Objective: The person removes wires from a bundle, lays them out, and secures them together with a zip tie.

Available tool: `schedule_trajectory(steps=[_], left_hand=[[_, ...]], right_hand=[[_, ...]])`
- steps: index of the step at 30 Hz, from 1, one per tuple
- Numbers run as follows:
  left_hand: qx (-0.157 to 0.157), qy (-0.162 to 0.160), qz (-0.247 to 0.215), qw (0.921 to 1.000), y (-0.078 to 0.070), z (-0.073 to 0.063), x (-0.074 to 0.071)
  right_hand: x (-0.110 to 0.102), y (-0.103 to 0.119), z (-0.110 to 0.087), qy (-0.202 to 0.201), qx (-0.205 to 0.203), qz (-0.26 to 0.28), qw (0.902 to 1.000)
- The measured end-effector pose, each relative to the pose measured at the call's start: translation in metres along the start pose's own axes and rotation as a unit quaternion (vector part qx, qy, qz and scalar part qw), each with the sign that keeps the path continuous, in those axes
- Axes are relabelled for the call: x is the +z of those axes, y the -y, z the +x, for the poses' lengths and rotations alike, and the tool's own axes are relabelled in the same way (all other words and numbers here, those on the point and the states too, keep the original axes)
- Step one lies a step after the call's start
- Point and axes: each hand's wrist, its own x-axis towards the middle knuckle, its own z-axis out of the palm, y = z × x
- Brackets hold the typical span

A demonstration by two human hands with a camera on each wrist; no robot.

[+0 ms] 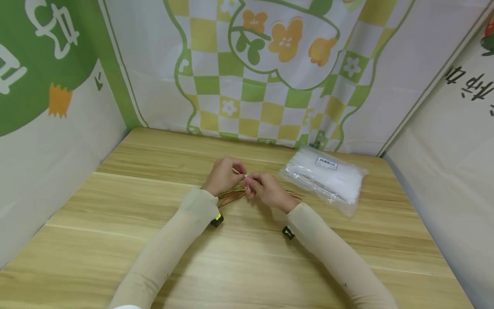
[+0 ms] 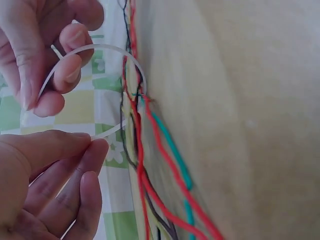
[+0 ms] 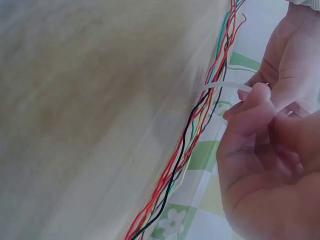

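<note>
A thin white cable tie (image 2: 107, 46) curves around a bundle of red, black, green and yellow wires (image 2: 139, 160). My left hand (image 1: 223, 176) pinches one end of it between thumb and forefinger, as the left wrist view shows. The other end is pinched by my right hand (image 1: 269, 189), a little to the right, with the loop standing wide around the wires. In the right wrist view my right hand (image 3: 270, 165) hides most of the tie near the fingertips. The wires lie along the wooden table (image 1: 247, 266), running sideways beneath both hands.
A clear plastic bag (image 1: 326, 176) filled with white strips, bearing a barcode label, lies behind and right of my hands. Black wrist cameras (image 1: 217, 220) hang below the sleeves. A printed curtain (image 1: 266, 103) stands along the table's back edge, with cloth walls at both sides.
</note>
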Motion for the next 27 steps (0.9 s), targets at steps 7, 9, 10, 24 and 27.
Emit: schedule_trajectory(steps=[7, 9, 10, 24, 27], left_hand=[[0.017, -0.013, 0.033, 0.9992, -0.0019, -0.0039, 0.0031], [0.020, -0.016, 0.042, 0.9988, -0.0028, -0.0042, 0.0040], [0.020, -0.017, 0.045, 0.9986, -0.0033, -0.0044, 0.0046], [0.041, -0.022, 0.051, 0.9976, -0.0054, -0.0067, 0.0056], [0.041, -0.017, 0.047, 0.9979, -0.0066, -0.0082, 0.0056]], right_hand=[[0.0026, -0.0002, 0.0024, -0.015, 0.008, 0.000, 0.9999], [0.0028, 0.0006, 0.0028, -0.020, 0.012, 0.000, 0.9997], [0.0029, 0.0012, 0.0030, -0.024, 0.013, 0.000, 0.9996], [0.0040, -0.0009, 0.0085, -0.030, 0.031, -0.018, 0.9989], [0.0044, -0.0015, 0.0097, -0.028, 0.034, -0.024, 0.9987]])
